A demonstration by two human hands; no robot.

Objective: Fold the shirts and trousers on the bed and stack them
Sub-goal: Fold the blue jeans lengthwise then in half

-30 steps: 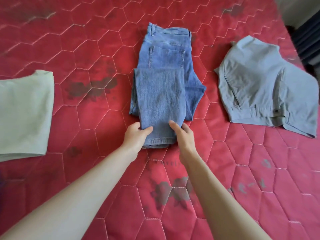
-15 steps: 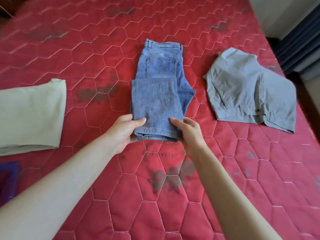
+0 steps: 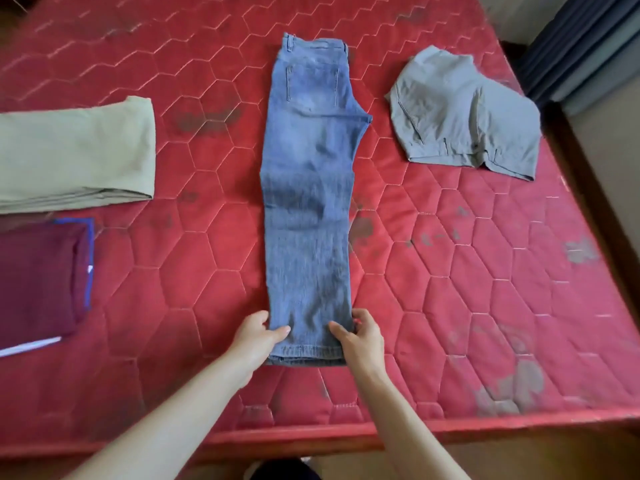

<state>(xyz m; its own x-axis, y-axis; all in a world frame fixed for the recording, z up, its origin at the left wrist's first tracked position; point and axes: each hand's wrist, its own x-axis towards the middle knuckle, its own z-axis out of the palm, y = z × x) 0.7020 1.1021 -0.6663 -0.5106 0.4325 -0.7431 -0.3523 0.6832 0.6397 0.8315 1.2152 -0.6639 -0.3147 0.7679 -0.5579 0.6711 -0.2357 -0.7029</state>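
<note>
Hands: your left hand (image 3: 258,336) and right hand (image 3: 360,336) each pinch a lower corner of the blue jeans (image 3: 308,188), thumbs laid over the top of the denim, fingers tucked at the side edges; your bare forearms reach in from the bottom of the view
Hem: the leg ends of the jeans lie just inside the near edge of the red quilted mattress (image 3: 485,289), between your two hands
Jeans: laid out full length down the middle of the bed, one leg over the other, back pocket facing up, waistband at the far end
Left side: a folded maroon garment (image 3: 38,282) with a blue-and-white edge sits near the left border, partly cut off by the frame; beyond it, apart from it, lies a folded pale green garment (image 3: 76,154)
Right side: grey folded trousers (image 3: 464,112) rest well apart from the jeans, level with their upper half, towards the far right corner
Surface: dark stains mark the mattress in several places
Far right: dark curtains (image 3: 581,39) hang beyond the bed's edge
</note>
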